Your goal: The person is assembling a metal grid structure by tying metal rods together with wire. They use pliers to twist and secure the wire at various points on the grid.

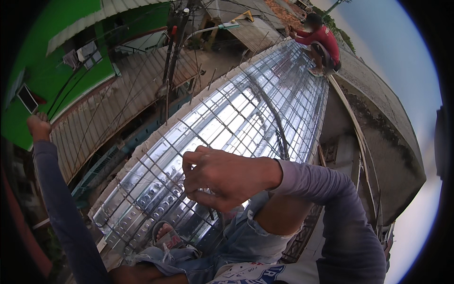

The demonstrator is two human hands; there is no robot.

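Observation:
My right hand (pixel 229 177) is held over a grid of thin steel bars (pixel 189 125), its fingers curled. A short dark piece shows below its little-finger side; whether the hand holds it or it belongs to the grid is unclear. Ribbed shiny metal decking (pixel 227 113) lies under the bars. My left hand (pixel 39 125) is closed in a fist, raised out at the far left, away from the grid. What it grips, if anything, is too small to make out. My sandalled foot (pixel 164 232) rests at the near end of the decking.
Another person (pixel 324 42) in a red shirt crouches at the far end of the decking. A rough concrete edge (pixel 142 147) runs along its left side, above a drop to a corrugated roof (pixel 94 128). Overhead wires and a pole (pixel 174 57) stand left. A grey roof (pixel 378 99) slopes right.

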